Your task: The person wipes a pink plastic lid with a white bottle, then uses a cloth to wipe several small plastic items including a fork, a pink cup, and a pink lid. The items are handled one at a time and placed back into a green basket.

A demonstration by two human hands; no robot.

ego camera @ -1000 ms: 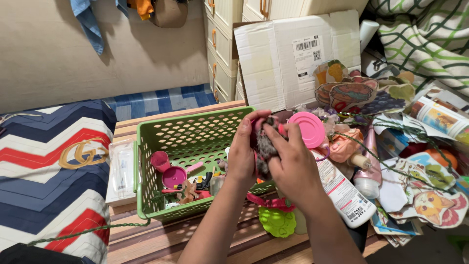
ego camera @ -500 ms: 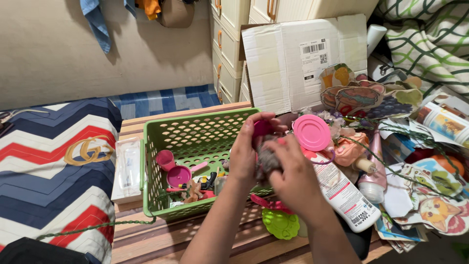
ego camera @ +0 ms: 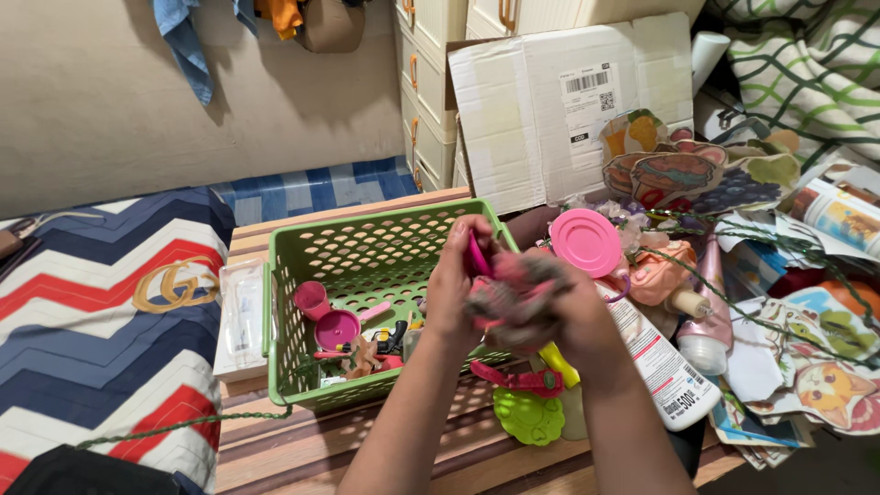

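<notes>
**Both hands on the fuzzy toy**

At the centre of the frame, my left hand (ego camera: pixel 451 291) and right hand (ego camera: pixel 579 316) both grip a grey-and-pink fuzzy toy (ego camera: pixel 513 291), held over the near right corner of the green basket (ego camera: pixel 291 348). It's blurred, perhaps a plush. I'd best keep my grip firm and work over the basket, away from the white bottle (ego camera: pixel 662 367).

Green baskets (ego camera: pixel 302 266): one
Pink lids (ego camera: pixel 585 242): one
White lotion bottles (ego camera: pixel 665 367): one
Cardboard boxes (ego camera: pixel 532 101): one
Green flower-shaped toys (ego camera: pixel 526 417): one
Pink cups (ego camera: pixel 311 299): one
</notes>
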